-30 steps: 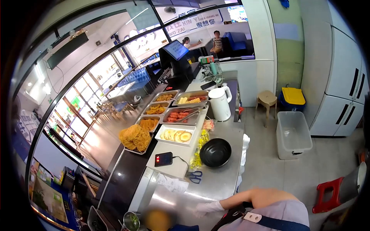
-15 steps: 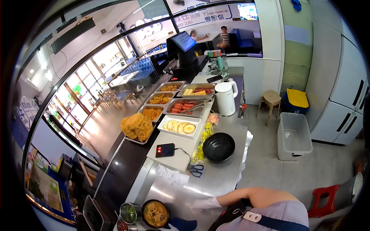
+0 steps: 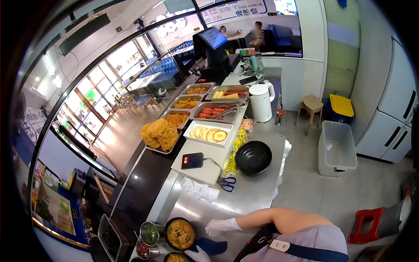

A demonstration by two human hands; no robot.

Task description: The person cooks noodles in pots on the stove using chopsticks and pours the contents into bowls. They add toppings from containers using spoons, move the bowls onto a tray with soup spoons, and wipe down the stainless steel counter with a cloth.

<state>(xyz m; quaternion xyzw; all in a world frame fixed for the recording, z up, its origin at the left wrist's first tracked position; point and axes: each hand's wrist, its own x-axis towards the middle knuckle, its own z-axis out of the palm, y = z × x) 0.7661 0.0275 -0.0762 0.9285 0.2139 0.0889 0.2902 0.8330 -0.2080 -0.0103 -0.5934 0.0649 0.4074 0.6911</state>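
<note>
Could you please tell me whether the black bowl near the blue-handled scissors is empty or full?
Empty: the black bowl stands upright on the metal counter, its bare dark inside showing.

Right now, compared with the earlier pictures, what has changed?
The right hand has slid across the steel counter toward the bowl of soup; no grasp or release is visible. The camera view shifted slightly. The black bowl, scissors and white tray stayed put.

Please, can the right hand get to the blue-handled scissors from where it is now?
Probably yes. The gloved right hand seems to hold nothing, and only flat steel counter shows between it and the scissors.
</note>
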